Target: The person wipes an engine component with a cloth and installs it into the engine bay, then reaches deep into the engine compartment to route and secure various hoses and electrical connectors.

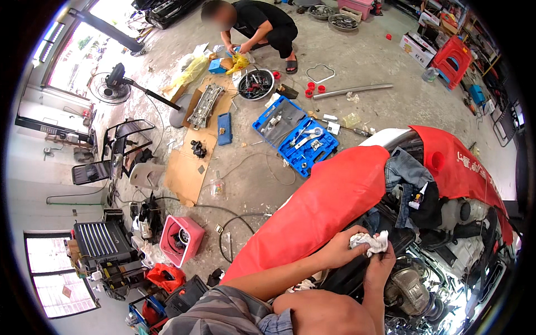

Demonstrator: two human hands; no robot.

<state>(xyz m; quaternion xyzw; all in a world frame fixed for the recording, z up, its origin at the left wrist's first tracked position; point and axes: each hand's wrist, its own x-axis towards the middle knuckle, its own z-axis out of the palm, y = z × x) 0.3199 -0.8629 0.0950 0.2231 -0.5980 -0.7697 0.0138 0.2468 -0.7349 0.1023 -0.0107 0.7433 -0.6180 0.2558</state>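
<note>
Over an open engine bay, my left hand (345, 249) and my right hand (381, 264) hold a crumpled white cloth (369, 243) between them, the fingers of both closed on it. Part of a dark small thing shows at the right fingers, too little to name. Below my hands lies a rounded metal engine part (410, 290) with a heat-stained surface. A red fender cover (312, 206) drapes the car's side beside my left forearm. Denim cloth (410, 167) and a dark rag (427, 206) lie on the engine beyond my hands.
Another person (262, 28) crouches at the far side by a basin of tools (256, 85). A blue open tool case (296, 134) lies on the floor, near cardboard (187, 167). At left stand a pink bin (183, 240), a fan (117, 78) and a tool cabinet (103, 240).
</note>
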